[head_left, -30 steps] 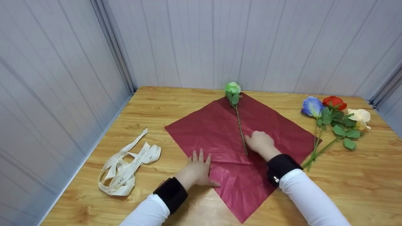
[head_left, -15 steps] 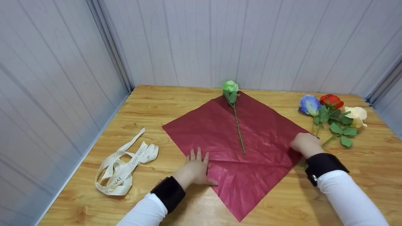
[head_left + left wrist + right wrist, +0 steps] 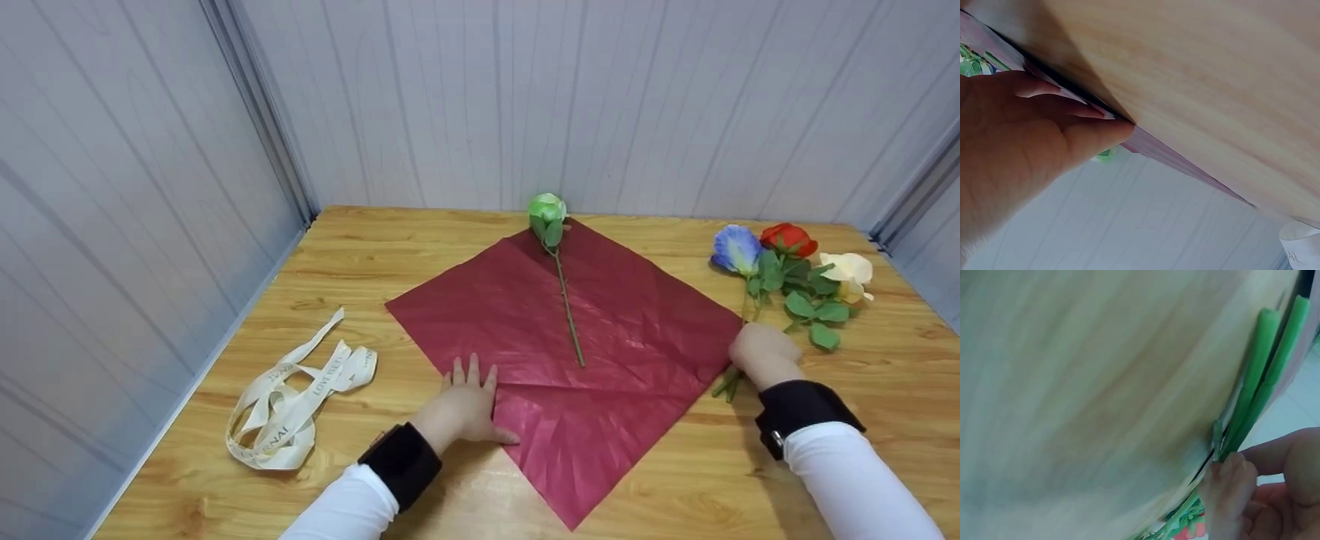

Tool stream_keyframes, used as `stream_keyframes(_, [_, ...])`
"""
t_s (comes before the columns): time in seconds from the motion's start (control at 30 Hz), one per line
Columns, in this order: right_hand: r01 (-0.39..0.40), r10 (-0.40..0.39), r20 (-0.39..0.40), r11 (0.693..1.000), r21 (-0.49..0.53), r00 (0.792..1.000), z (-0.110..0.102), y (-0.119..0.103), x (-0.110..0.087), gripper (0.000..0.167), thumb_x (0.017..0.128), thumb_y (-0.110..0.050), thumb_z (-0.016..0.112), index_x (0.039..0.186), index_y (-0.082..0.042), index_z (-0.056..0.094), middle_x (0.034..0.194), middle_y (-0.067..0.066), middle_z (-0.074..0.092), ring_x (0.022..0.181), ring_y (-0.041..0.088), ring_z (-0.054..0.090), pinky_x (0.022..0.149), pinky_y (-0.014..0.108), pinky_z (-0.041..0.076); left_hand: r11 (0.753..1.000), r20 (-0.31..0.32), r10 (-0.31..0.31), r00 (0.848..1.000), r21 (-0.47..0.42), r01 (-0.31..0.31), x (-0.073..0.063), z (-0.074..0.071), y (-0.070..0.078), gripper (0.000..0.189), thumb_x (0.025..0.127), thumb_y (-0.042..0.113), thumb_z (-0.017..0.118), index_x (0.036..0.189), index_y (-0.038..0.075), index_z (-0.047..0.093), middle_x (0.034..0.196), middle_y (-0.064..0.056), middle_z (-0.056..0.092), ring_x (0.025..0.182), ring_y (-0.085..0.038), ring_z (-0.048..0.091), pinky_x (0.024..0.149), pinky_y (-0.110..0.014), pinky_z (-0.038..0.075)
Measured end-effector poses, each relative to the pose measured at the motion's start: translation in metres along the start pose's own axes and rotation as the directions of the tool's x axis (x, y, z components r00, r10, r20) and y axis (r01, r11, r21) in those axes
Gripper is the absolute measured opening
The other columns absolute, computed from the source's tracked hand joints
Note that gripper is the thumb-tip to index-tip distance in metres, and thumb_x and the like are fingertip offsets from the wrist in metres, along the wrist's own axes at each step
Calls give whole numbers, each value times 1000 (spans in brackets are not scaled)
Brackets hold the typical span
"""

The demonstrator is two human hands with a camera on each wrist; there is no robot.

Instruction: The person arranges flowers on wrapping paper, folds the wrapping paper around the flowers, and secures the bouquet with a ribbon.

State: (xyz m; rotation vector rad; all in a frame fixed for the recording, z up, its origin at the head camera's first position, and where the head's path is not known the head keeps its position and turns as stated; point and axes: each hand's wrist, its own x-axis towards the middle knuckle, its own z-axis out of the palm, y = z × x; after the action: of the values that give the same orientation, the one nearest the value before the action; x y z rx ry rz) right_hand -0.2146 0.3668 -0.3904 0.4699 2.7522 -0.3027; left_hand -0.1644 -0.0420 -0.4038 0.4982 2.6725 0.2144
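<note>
A dark red sheet of wrapping paper (image 3: 480,300) lies diagonally on the table. On it rests a green artificial rose (image 3: 548,208), its bloom at the far corner and its stem toward me. My left hand (image 3: 466,409), fingers spread, rests on the paper's left edge. At the paper's right corner, my right hand (image 3: 763,352) has curled fingers on the stems of the other flowers. The right wrist view shows thumb and fingers pinching at the green stems (image 3: 1252,382); which stems are gripped is unclear. Those stems belong among a blue flower (image 3: 736,249), a red rose (image 3: 789,240) and a cream flower (image 3: 847,274).
A loosely coiled cream ribbon (image 3: 281,420) with printed lettering lies at the left of the wooden table (image 3: 360,240). Grey panel walls (image 3: 450,105) stand behind the table and on both sides. The green rose's bloom is close to the back wall.
My right hand has left the green rose's stem and moved right, across the paper, to the other flowers' stems. My left hand stays on the paper edge.
</note>
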Motion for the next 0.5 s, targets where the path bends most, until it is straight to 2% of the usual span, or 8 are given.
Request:
stream_keyframes(0.17, [-19,19,-13,999,32,1000,1,7,-4,39,91,-25,43,97,8,64,117,40,51,93,44,57,72,49,48,1000,3,-4,1000,1,4,0,-1,1,110,73,66,66,152,6,18,156,-26,6,142,-48,6,115,-52,16])
stream_keyframes(0.4, [28,-25,-40,997,67,999,5,14,-3,45,91,-23,40,108,14,59,118,43,49,95,49,56,68,51,48,1000,-4,-5,1000,8,5,-1,-1,1,110,73,66,67,151,6,18,156,-26,6,142,-48,7,115,-52,16])
stream_keyframes(0.5, [49,-46,-42,995,86,998,5,17,-3,45,91,-21,39,107,15,58,118,43,48,97,52,55,69,53,49,1000,-5,-4,1000,8,4,0,0,1,110,73,66,67,151,6,19,156,-27,7,141,-49,7,115,-52,16])
